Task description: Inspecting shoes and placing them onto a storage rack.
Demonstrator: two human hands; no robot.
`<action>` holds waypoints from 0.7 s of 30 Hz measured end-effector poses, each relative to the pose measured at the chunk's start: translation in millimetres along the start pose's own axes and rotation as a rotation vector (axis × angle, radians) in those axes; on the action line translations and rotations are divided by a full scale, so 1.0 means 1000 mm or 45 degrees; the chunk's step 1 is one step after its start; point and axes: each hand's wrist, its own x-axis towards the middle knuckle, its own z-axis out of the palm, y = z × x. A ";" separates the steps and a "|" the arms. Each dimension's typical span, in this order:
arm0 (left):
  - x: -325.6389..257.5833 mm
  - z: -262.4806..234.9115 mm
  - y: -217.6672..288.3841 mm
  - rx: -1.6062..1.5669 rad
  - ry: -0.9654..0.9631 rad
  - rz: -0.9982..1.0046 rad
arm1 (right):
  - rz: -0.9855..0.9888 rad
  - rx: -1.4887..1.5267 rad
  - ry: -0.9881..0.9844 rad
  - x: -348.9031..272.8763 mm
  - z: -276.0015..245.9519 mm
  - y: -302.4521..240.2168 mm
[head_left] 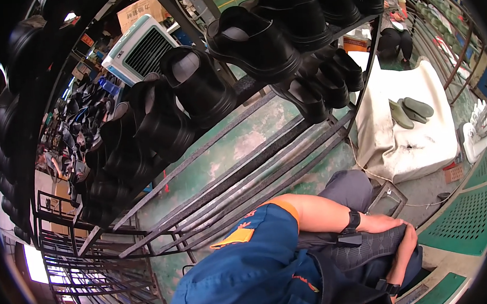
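My left hand (383, 223) lies over the far end of a dark grey thing (366, 251) with a ribbed, wavy pattern, above my lap. My right hand (407, 243) curves round the same end from the right, and the two hands' fingertips meet there. Whether this is a shoe sole or cloth over my knee, I cannot make out. Fingers of both hands look closed against it, partly hidden. Black bands circle both wrists, and a small dark box (349, 239) hangs by the left one.
Black shoes (253, 42) line a rack whose bare bars (244, 168) run at my left. Ahead right, olive shoe-shaped pieces (414, 111) lie on a white cloth-covered stand (421, 146). Green perforated panels (465, 222) are at my right. Another person (394, 25) sits farther back.
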 end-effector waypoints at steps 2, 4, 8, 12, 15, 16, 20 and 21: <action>-0.001 -0.002 -0.001 0.043 -0.020 0.126 | 0.488 0.881 0.006 -0.001 0.003 0.000; -0.002 -0.002 -0.005 0.085 -0.064 0.227 | 0.514 1.060 -0.090 -0.001 0.005 0.000; 0.006 0.001 -0.011 -0.008 -0.047 0.050 | 0.381 0.987 0.102 -0.003 0.009 0.003; 0.014 0.005 -0.007 0.023 -0.009 -0.079 | 0.247 1.087 0.072 0.000 0.009 0.008; 0.010 0.004 -0.004 0.002 -0.012 -0.029 | 0.233 1.100 0.094 0.002 0.009 0.011; 0.006 0.003 -0.004 0.002 -0.012 -0.011 | 0.190 1.092 0.082 0.002 0.009 0.011; -0.002 0.005 -0.004 -0.007 0.029 0.072 | 0.078 0.917 0.039 0.001 0.008 0.008; -0.003 0.004 -0.003 -0.029 0.088 0.120 | 0.084 0.894 0.026 0.000 0.009 0.005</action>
